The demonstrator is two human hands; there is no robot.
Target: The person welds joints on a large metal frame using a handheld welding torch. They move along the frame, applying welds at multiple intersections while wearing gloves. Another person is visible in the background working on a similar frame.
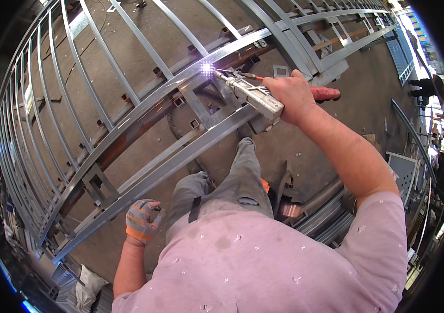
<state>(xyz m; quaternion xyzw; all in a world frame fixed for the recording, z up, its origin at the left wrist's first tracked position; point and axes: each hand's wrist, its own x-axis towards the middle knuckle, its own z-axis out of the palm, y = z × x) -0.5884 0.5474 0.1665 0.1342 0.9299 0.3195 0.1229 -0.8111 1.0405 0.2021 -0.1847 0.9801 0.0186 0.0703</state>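
Gripping the welding torch (256, 98) from above, the right hand (294, 96) is bare, its fingers wrapped round the body, while a red handle (325, 94) juts out on the far side of the fist. The torch is over the nearer side of the metal frame (237, 46), its nozzle at a bright spark (206, 68) on the long rail, near the foot of an upright bar (141, 39). Its long axis runs slantwise — nozzle pointing forward and to the person's left, rear end toward the right forearm. The outstretched arm probably serves to keep the body back from the glare. Gloved and loosely curled, the left hand (143, 221) hangs beside the grey trousers (185, 192), likely to be clear of the heat — whether it grasps anything, I cannot tell.
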